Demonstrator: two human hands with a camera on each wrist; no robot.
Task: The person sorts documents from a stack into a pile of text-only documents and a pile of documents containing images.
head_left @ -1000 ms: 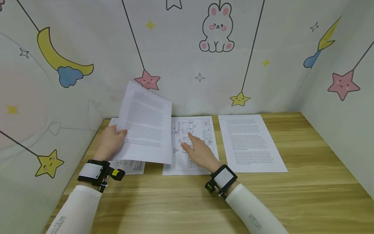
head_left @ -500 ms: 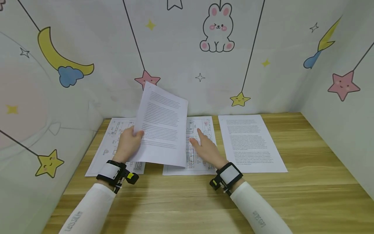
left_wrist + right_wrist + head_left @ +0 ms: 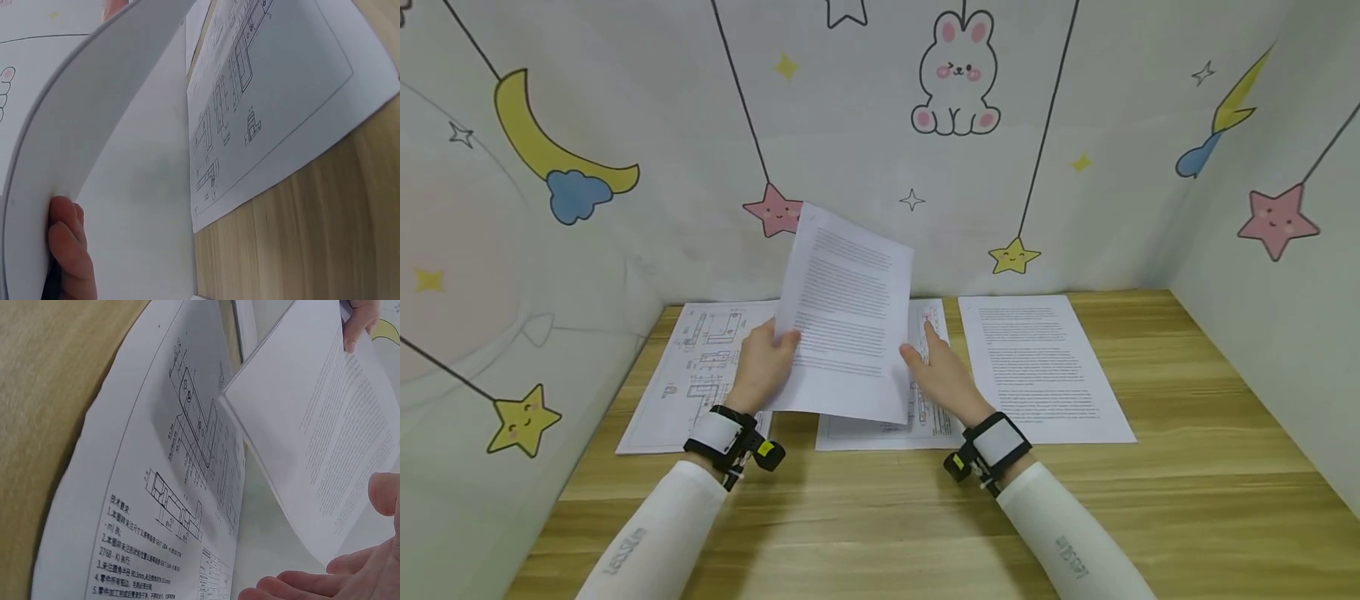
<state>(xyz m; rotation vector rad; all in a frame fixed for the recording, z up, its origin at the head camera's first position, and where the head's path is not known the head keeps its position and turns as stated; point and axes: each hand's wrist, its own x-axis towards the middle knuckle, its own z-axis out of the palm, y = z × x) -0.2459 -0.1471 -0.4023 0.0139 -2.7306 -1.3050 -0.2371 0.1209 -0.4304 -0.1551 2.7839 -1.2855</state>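
Your left hand [image 3: 765, 364] pinches a text sheet [image 3: 850, 312] by its left edge, thumb on the printed face, fingers behind; the left wrist view shows a fingertip [image 3: 65, 247] curled round the paper's edge, and the grip bows the page so it stands stiff instead of flopping. The sheet is lifted off the desk, tilted up toward you, hanging over the middle drawing sheet [image 3: 925, 417] and hiding most of it.

Your right hand [image 3: 942, 375] is open, fingers relaxed and spread, just at the text sheet's right lower edge. It looks placed to steady or take that side, but contact is not clear: the right wrist view shows the fingertips [image 3: 300, 584] close under the page corner, with a gap I can't judge.

Left drawing sheet [image 3: 688, 375] lies flat on the wooden desk [image 3: 1150, 517], uncovered. A second text sheet [image 3: 1037, 367] lies flat to the right, beside the middle drawing. Three flat pages in a row along the back, near the cartoon wall [image 3: 880, 125]. Black wrist straps [image 3: 733, 437] sit on both arms.
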